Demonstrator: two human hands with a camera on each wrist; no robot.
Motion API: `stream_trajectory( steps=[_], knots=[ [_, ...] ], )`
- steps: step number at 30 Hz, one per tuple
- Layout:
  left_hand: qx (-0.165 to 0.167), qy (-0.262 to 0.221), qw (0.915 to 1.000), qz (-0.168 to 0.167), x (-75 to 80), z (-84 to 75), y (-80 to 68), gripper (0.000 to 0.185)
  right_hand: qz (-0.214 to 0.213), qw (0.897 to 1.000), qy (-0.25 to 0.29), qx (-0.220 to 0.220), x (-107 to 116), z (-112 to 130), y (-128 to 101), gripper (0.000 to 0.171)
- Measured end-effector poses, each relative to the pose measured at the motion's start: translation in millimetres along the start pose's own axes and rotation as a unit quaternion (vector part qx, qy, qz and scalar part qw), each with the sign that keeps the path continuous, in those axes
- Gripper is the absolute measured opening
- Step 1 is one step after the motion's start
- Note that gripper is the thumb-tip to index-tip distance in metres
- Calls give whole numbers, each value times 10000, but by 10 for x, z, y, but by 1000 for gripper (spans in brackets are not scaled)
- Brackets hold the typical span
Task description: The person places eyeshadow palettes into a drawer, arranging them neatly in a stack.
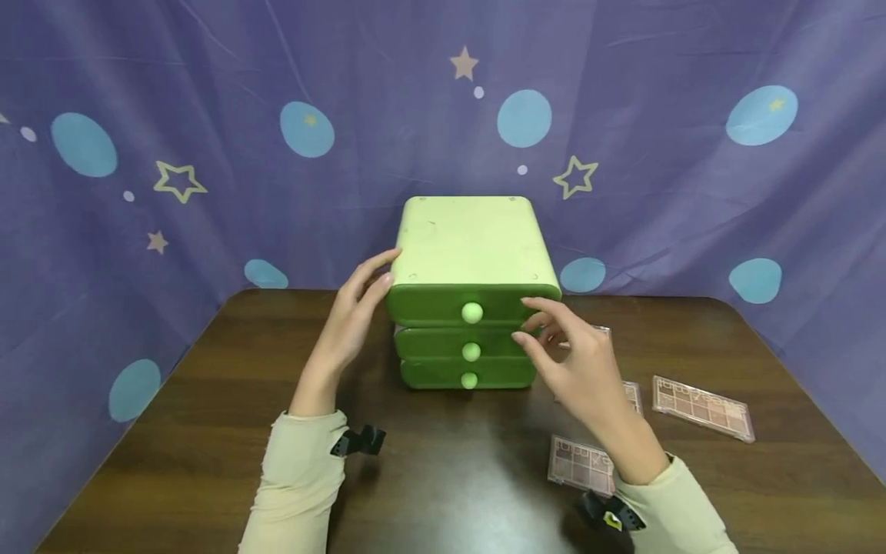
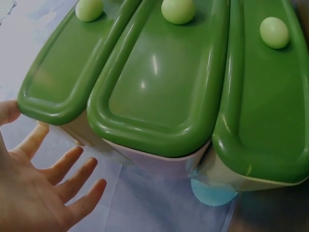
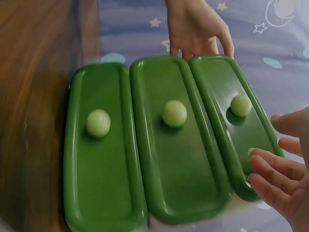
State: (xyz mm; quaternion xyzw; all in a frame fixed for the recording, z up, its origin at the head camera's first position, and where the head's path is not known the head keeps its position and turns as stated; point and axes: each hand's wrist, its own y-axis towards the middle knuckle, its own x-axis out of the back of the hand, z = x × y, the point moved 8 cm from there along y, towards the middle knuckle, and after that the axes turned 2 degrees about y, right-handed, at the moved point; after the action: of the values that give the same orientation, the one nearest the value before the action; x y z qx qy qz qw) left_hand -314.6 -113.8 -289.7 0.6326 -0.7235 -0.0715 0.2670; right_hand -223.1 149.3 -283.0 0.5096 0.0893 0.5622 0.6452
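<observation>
A small drawer chest [image 1: 477, 238] with a pale green top stands at the back middle of the table. Its three dark green fronts each carry a round light green knob; the top drawer [image 1: 429, 305] is uppermost, above the middle drawer [image 1: 432, 343] and bottom drawer [image 1: 432, 374]. My left hand [image 1: 346, 319] touches the chest's upper left side with spread fingertips. In the left wrist view its fingers lie beside the drawer ends. My right hand [image 1: 584, 369] is at the right end of the top drawer, fingers loosely bent, holding nothing. Whether its fingertips touch the front, I cannot tell.
Several clear-lidded makeup palettes lie on the brown table [image 1: 208, 462] at the right: one palette [image 1: 702, 408] farthest right, another palette [image 1: 577, 464] nearer, others partly hidden by the right hand and arm. A purple patterned curtain [image 1: 388, 61] hangs behind the table.
</observation>
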Motion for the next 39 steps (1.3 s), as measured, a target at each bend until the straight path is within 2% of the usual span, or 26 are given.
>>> stream_trajectory(
  steps=[5, 11, 16, 20, 29, 39],
  knots=[
    [-74, -91, 9999, 6, 9, 30, 53, 42, 167, 9954, 776, -529, -254, -54, 96, 39],
    [-129, -257, 9996, 2, -28, 38, 20, 43, 422, 9815, 1548, -1047, -482, -54, 97, 34],
    [-100, -316, 9994, 57, -66, 19, -13, 43, 405, 9753, 1794, -1221, -556, -34, 52, 34],
    [-48, -281, 9996, 56, -38, -1, -31, 43, 207, 9719, 1983, -1249, -581, -19, 35, 32],
    [-44, -405, 9991, 84, -14, -30, 14, 43, -165, 9709, 2089, -1162, -580, -34, 83, 30],
    [236, -372, 9988, 214, -67, 42, 42, 45, -274, 9497, 2712, -1543, -599, -150, 57, 24]
  ],
)
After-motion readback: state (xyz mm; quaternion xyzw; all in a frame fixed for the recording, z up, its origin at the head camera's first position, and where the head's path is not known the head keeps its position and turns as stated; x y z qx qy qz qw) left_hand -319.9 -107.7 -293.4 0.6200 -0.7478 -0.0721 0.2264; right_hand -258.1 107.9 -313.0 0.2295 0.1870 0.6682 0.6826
